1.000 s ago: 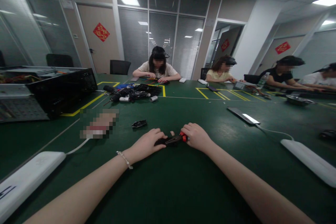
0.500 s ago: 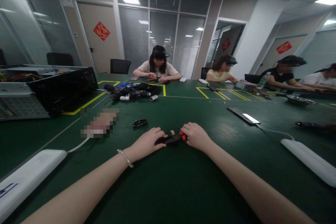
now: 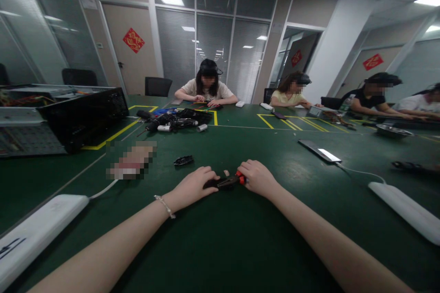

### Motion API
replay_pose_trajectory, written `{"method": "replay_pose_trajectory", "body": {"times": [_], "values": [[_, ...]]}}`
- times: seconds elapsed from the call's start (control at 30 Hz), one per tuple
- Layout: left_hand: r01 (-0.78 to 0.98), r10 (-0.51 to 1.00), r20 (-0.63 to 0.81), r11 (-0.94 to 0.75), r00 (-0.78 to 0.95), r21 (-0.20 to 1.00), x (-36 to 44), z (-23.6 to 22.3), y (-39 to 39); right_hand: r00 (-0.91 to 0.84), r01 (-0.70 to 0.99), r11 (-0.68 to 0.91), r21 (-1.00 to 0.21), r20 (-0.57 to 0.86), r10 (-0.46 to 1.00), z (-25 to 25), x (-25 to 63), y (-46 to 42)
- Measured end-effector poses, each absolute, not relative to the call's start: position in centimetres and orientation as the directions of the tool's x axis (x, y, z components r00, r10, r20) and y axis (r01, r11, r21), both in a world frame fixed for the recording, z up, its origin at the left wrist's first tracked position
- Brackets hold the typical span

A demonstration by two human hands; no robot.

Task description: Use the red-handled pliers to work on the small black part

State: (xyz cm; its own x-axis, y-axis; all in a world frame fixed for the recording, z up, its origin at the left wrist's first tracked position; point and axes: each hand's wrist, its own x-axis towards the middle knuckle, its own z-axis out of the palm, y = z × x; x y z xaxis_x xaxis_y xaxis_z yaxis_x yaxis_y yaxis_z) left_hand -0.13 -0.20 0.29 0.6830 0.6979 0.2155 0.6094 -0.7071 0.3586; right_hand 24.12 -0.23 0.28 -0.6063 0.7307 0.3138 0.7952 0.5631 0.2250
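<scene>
With our left hand (image 3: 196,187) we hold one black part (image 3: 209,184) between curled fingers, probably so that it does not slide against the needle-nose pliers (image 3: 231,181), whose red handles our right hand (image 3: 258,177) grips; whether the jaws bite, we cannot tell. Between and around our hands we count one pair of pliers, one held part, one pale scrap (image 3: 226,172) just beyond the pliers, one small black piece (image 3: 184,160) beyond the left hand, and two white power packs (image 3: 51,213), one outside each forearm.
</scene>
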Motion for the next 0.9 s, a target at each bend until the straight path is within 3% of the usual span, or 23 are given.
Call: {"method": "replay_pose_trajectory", "body": {"times": [0.9], "values": [[0.623,0.711,0.203,-0.694,0.673,0.360,-0.23,0.30,-0.20,-0.612,0.791,0.568,0.228,0.316,0.725,0.12,24.16,-0.09]]}}
